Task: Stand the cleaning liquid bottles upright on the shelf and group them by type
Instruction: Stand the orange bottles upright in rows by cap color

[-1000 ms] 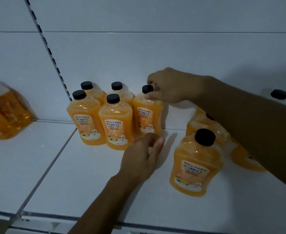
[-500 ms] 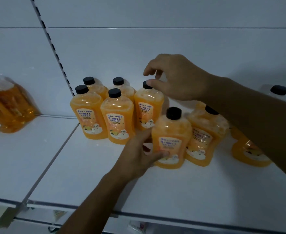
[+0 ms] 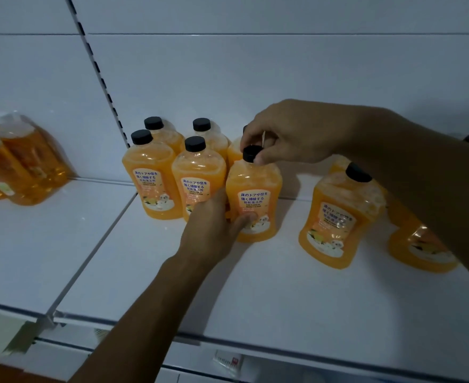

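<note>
The left hand [image 3: 214, 225] wraps the lower body of an upright orange bottle [image 3: 254, 200] near the middle of the white shelf [image 3: 283, 294], thumb pressed on its label. Above, the right hand [image 3: 291, 134] pinches that bottle's black cap [image 3: 251, 153]. It stands just beside four upright bottles [image 3: 178, 172] grouped at the back left. To the right, a tilted bottle [image 3: 338, 219] leans. Farther left sit wrapped packs [image 3: 20, 161].

1. The left hand [image 3: 214, 228] reaches forward from below, forearm stretched out, fingers and thumb wrapped around the lower body of a bottle [image 3: 254, 200].
2. The right hand [image 3: 291, 134] comes in from the right, palm down, fingertips pinching that bottle's cap [image 3: 251, 153].
</note>
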`<act>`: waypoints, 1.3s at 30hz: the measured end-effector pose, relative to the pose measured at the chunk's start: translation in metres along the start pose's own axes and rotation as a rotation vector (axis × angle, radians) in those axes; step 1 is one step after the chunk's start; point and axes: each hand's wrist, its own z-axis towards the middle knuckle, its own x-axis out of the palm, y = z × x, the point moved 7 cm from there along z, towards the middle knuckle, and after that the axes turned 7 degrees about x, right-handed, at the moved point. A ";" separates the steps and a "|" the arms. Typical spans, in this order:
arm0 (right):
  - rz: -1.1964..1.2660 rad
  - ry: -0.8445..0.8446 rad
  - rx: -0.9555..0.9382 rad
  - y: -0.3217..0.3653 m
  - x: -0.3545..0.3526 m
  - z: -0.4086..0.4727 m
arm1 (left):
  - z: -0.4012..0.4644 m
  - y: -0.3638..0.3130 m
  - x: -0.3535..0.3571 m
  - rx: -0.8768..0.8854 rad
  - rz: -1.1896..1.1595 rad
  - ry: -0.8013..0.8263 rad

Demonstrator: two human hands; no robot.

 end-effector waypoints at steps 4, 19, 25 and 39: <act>-0.034 -0.030 0.002 -0.004 0.001 -0.003 | 0.001 -0.004 -0.003 -0.003 0.210 -0.060; 0.096 -0.166 0.268 -0.008 -0.009 -0.028 | -0.008 -0.033 0.030 0.311 0.170 0.070; -0.100 -0.091 0.478 -0.047 -0.018 -0.081 | -0.013 -0.075 0.063 0.397 0.003 0.148; -0.002 -0.073 0.201 -0.049 -0.005 -0.078 | -0.008 -0.085 0.084 0.302 0.191 -0.082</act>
